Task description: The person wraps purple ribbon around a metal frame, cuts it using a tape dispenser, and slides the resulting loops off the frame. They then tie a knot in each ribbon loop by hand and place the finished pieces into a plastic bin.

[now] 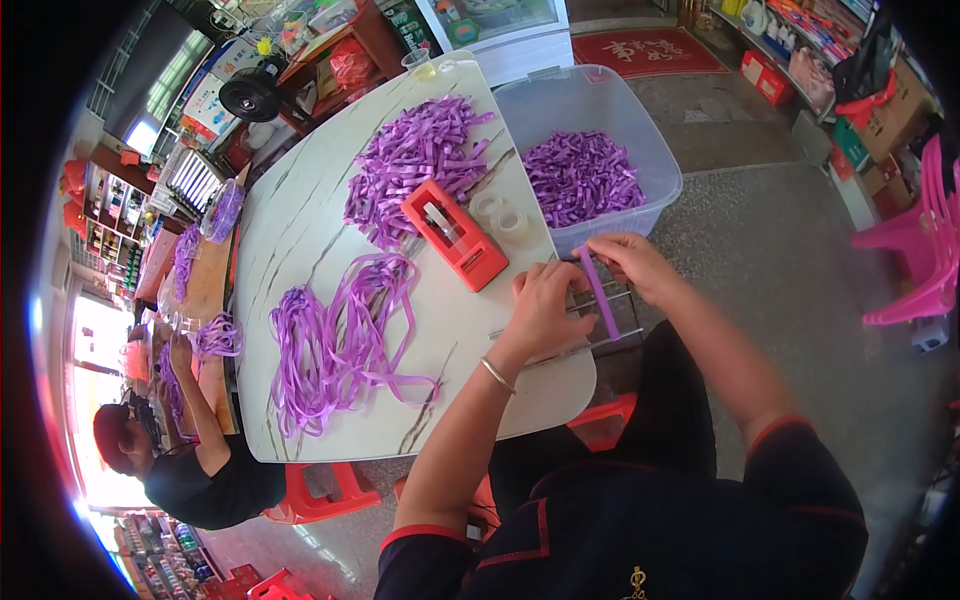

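A strip of purple ribbon (599, 292) runs across thin metal rods (626, 333) at the table's right edge. My right hand (632, 266) pinches the far end of this strip. Just left of it, my left hand (543, 308) is at the rods, fingers bent and thumb spread apart from them; no held thing shows there. A red tape dispenser (457, 238) lies on the table beyond my left hand, with clear tape rolls (512, 222) beside it.
Long purple ribbons (325, 350) lie on the marbled white table (480, 400); a heap of shorter purple pieces (425, 150) is farther back. A translucent bin (650, 190) with purple pieces stands at the right. Another person (205, 480) sits at the left. Pink chairs (920, 240) stand far right.
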### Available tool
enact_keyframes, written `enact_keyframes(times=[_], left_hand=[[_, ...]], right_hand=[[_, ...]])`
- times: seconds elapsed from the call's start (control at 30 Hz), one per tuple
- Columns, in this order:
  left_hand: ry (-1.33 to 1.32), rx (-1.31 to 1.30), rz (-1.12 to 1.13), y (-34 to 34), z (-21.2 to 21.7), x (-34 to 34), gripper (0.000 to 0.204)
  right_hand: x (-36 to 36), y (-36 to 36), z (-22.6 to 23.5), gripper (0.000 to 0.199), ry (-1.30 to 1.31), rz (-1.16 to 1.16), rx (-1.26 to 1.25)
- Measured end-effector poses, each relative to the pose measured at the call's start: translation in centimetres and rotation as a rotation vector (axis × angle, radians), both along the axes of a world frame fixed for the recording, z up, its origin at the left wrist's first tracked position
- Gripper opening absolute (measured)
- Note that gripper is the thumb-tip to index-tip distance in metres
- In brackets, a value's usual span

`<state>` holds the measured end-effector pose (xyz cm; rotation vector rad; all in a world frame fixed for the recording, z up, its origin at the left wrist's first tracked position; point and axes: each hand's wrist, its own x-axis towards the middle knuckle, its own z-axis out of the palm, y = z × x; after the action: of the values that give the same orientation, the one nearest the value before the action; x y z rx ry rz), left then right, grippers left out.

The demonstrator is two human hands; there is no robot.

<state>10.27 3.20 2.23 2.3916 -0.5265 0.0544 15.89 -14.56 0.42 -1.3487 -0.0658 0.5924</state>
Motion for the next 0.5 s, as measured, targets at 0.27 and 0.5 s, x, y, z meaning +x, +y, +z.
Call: enact_keyframes(times=[0.27,0.5], left_hand=[[0.054,-0.066,0.006,-0.5,0.0,0.3,0.024],[0.014,0.005,0.018,-0.7,-0.5,0.1,0.014]], right_hand=[[0.1,-0.7,-3.9,0.030,0.093,-0.032,-0.039],[-5.1,-1.8,-5.4,0.016,0.072,-0.007,-0.157]])
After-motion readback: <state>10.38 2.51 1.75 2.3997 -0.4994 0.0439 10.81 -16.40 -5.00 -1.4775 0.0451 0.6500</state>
